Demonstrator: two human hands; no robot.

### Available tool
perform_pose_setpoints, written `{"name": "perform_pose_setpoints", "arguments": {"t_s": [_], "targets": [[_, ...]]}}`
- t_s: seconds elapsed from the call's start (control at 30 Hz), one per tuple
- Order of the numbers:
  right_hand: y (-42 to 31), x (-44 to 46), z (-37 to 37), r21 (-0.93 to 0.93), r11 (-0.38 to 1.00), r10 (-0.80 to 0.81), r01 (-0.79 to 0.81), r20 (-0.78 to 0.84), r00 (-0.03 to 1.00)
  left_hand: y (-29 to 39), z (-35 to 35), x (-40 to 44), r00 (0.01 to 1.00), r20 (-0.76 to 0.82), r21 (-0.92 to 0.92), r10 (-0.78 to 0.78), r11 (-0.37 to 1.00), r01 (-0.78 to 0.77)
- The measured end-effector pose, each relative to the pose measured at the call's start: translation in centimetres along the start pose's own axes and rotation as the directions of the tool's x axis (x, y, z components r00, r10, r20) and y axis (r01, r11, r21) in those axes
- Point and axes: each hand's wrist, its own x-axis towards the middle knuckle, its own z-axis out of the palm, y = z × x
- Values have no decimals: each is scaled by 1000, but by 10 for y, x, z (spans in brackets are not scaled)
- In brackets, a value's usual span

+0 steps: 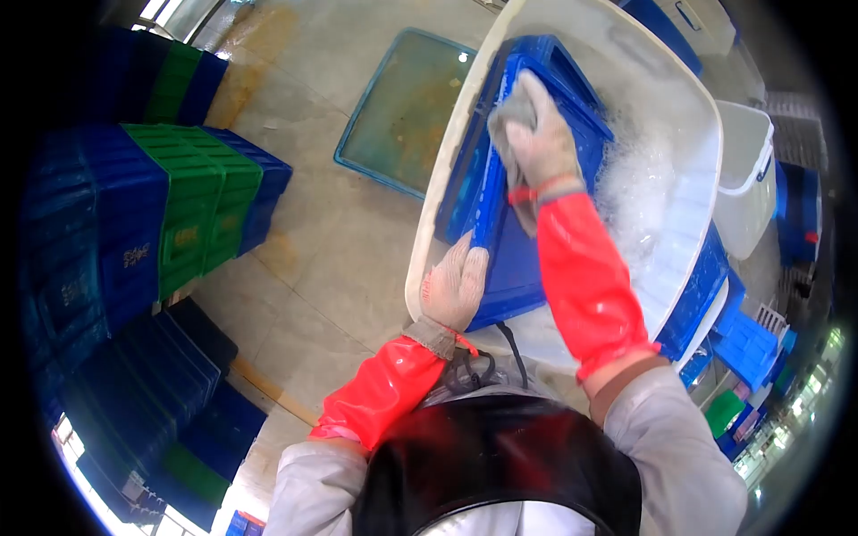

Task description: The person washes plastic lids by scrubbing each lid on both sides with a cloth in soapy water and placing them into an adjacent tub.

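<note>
A blue plastic crate [523, 259] sits tilted in a large white tub [713, 170] of sudsy water. My left hand [454, 284], in a pale glove, grips the crate's near left rim, fingers over the edge. Higher along that same rim, my right hand [547, 143] presses a wet grey cloth [511, 125] against the blue plastic. The cloth is bunched under my right fingers and hangs down past the wrist. Red waterproof sleeves cover both forearms. White foam [639, 192] floats to the right of the crate.
A shallow blue-rimmed tray [407, 107] of murky water lies on the concrete floor left of the tub. Stacks of blue and green crates [192, 205] line the left side. To the right stand a white bin [744, 170] and more blue crates [746, 348].
</note>
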Motion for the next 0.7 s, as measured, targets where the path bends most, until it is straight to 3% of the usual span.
{"name": "perform_pose_setpoints", "arguments": {"t_s": [0.17,0.23,0.27,0.4,0.47,0.53,0.57,0.6,0.7], "targets": [[3,32,-7,-97,993,59,-60,-17,998,0,-2,1,999,27,-40,-23,999,24],[1,-8,-17,-215,962,-159,171,72,985,-4,-2,4,1000,20,-12,-21,1000,22],[2,-36,-15,-55,996,-57,65,133,989,-6,-1,2,999,21,18,-31,999,31],[-8,-83,-6,66,998,-1,-10,158,987,-17,-1,1,999,31,-12,21,1000,-21],[1,-52,0,94,995,-51,42,100,994,-14,-1,6,1000,13,21,22,1000,-22],[10,-3,4,144,989,36,-45,60,998,-7,-2,9,1000,7,-23,20,1000,-20],[7,23,0,-11,1000,4,-4,24,1000,-4,-2,8,1000,5,-61,21,998,-20],[16,42,2,-14,1000,-24,24,11,1000,-4,-2,7,1000,10,-58,21,998,-21],[13,48,-4,-137,987,94,-86,55,994,-4,-6,8,998,43,-2,-35,999,35]]}}
